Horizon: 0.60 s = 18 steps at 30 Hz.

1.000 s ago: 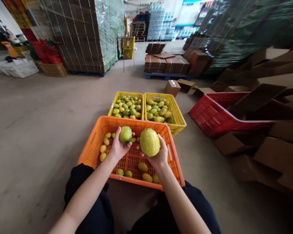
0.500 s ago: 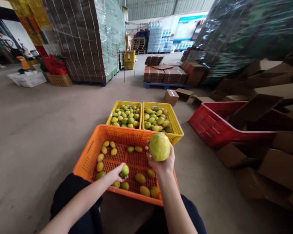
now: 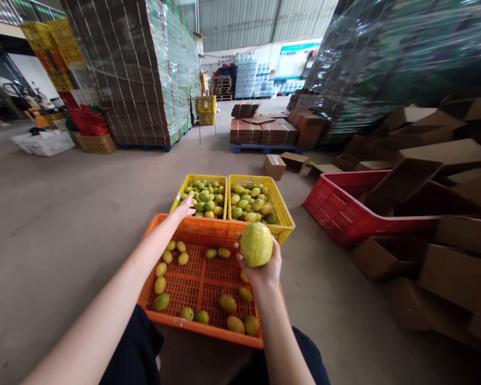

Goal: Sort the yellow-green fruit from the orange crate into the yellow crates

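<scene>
My right hand (image 3: 265, 271) holds a large yellow-green fruit (image 3: 256, 244) up over the right side of an orange crate (image 3: 208, 232) that sits between my knees. Several small yellow and green fruits lie scattered on that crate's floor. My left hand (image 3: 185, 206) reaches forward past the orange crate's far wall to the near edge of the left yellow crate (image 3: 202, 178). Its fingers are stretched out and I see no fruit in them. A second yellow crate (image 3: 284, 209) stands beside the first. Both are filled with small fruits.
A red crate (image 3: 336, 208) and a heap of flattened and open cardboard boxes (image 3: 425, 160) lie to the right. Two small cardboard boxes (image 3: 274, 166) sit beyond the yellow crates. Wrapped pallet stacks (image 3: 144, 69) rise at the back left and right, on a bare concrete floor (image 3: 64, 214).
My left hand picked a small green fruit from the orange crate, then stretched forward to the left yellow crate. My right hand kept the large fruit and barely moved. The view tilted up.
</scene>
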Available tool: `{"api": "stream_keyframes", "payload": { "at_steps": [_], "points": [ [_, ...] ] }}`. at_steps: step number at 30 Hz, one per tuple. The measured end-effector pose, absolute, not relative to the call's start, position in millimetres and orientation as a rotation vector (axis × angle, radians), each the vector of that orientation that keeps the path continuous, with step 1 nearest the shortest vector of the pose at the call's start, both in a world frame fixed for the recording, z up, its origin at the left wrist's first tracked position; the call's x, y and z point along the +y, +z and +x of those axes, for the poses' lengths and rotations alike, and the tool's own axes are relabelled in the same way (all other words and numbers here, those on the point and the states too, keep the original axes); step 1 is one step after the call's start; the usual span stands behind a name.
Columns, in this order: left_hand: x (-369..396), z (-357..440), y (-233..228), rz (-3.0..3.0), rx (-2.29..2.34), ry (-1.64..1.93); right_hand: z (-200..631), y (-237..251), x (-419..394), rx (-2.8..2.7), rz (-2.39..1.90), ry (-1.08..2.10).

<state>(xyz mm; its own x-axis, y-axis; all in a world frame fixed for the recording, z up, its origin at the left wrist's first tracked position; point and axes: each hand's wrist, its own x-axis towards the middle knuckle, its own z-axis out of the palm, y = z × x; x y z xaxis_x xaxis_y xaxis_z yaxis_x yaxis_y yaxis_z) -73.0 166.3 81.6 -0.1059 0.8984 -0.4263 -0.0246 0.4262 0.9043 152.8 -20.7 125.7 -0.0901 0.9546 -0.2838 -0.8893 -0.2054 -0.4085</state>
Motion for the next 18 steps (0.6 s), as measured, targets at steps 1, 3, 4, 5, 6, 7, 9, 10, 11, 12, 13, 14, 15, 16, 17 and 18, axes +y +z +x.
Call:
{"api": "stream_keyframes", "payload": {
  "at_steps": [1,3,4,5,6,7,9,10,11,12,13,14,15,16,17,18],
  "points": [
    [162,-75,80,0.906,1.515,0.926,152,126,-21,-0.139,-0.585,1.695],
    [142,-80,68,1.07,1.599,0.862,150,127,-21,-0.119,-0.611,1.712],
    [128,-83,59,1.15,1.636,0.826,149,127,-21,-0.111,-0.621,1.718],
    [114,-86,50,1.23,1.666,0.793,147,127,-21,-0.105,-0.627,1.724],
    [99,-90,40,1.304,1.694,0.757,146,126,-22,-0.102,-0.629,1.733],
    [84,-95,31,1.376,1.716,0.722,144,125,-22,-0.099,-0.627,1.744],
    [59,-104,16,1.503,1.761,0.649,140,122,-22,-0.095,-0.626,1.768],
    [48,-108,11,1.562,1.776,0.616,137,120,-22,-0.095,-0.633,1.778],
    [38,-111,7,1.617,1.787,0.587,134,117,-22,-0.098,-0.647,1.787],
    [30,-114,4,1.67,1.79,0.562,131,113,-22,-0.107,-0.662,1.795],
    [22,-116,2,1.72,1.787,0.54,127,108,-21,-0.126,-0.676,1.804],
    [16,-117,0,1.767,1.778,0.521,123,102,-21,-0.15,-0.691,1.818],
    [11,-118,-1,1.81,1.765,0.504,119,96,-20,-0.176,-0.708,1.836],
    [7,-118,-2,1.849,1.75,0.488,115,88,-20,-0.2,-0.73,1.858],
    [4,-117,-3,1.883,1.738,0.473,112,79,-19,-0.221,-0.758,1.88],
    [2,-116,-3,1.911,1.728,0.457,108,69,-19,-0.237,-0.792,1.903]
  ]
}}
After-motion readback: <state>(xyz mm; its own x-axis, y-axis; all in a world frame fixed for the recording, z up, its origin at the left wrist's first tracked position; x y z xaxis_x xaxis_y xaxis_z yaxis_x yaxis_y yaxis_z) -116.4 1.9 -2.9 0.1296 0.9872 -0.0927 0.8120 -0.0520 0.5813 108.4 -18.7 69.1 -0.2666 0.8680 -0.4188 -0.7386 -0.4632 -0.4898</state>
